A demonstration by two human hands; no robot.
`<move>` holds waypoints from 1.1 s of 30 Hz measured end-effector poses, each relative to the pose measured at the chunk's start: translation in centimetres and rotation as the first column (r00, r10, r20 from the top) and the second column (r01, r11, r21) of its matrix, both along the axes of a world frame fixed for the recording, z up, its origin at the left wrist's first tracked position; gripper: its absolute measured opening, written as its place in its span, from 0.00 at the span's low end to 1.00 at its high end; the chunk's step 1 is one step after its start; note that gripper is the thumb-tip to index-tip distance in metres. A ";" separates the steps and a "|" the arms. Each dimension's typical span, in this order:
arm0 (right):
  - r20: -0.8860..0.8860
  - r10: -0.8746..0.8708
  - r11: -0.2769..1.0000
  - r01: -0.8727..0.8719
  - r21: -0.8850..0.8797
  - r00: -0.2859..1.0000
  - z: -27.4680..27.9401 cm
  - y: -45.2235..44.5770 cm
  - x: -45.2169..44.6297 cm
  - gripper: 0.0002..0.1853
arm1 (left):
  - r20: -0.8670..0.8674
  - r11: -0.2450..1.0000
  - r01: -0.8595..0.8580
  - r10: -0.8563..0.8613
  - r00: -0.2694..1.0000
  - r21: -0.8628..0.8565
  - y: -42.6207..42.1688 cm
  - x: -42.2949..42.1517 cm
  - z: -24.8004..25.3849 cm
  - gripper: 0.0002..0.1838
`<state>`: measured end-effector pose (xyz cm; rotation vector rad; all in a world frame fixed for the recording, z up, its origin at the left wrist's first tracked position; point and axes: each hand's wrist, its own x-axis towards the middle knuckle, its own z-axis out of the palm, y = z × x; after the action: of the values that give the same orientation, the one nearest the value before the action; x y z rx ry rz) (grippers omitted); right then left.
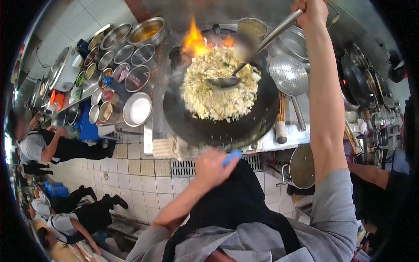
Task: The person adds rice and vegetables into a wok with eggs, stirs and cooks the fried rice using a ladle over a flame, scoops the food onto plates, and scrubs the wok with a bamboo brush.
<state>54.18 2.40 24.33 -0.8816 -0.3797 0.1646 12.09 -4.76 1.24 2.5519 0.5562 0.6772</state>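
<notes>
A dark wok point(214, 134) is tilted over the stove, with a mass of fried rice and egg point(220, 98) spread up its far side. My left hand point(214, 167) is closed at the wok's near edge, around a blue cloth or grip point(231, 158). Raised at the top right, my right hand point(310, 9) is wrapped round the metal handle of a ladle point(281, 29). The ladle's end is blurred above the food. A second dark ladle bowl point(224, 82) shows against the rice; whether it is a reflection or another tool I cannot tell.
Flames point(195, 40) rise behind the wok. A perforated skimmer point(288, 75) and a bamboo brush point(281, 131) lie to its right. Several ingredient bowls and a bowl of white powder point(138, 109) stand left. Other people work at far left; another person's arm point(371, 174) is at right.
</notes>
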 end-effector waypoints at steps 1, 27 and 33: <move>0.021 -0.001 1.000 0.001 -0.013 1.000 0.2 0.4 -0.6 0.18 | 0.018 0.999 -0.010 0.009 1.000 0.040 2.3 2.2 2.3 0.21; 0.221 -0.414 0.892 0.442 -0.092 0.883 -0.9 4.2 -6.5 0.08 | -0.124 0.997 -0.074 0.076 0.989 0.014 4.4 4.5 1.9 0.25; 0.327 -0.361 0.929 0.309 0.203 0.873 -0.5 2.8 -8.4 0.11 | -0.126 0.993 0.044 -0.030 0.992 0.110 2.4 1.7 -9.7 0.25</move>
<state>45.75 5.23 23.88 -0.8197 -0.5650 -0.3513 13.80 -2.39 -8.42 2.7167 0.5240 0.5542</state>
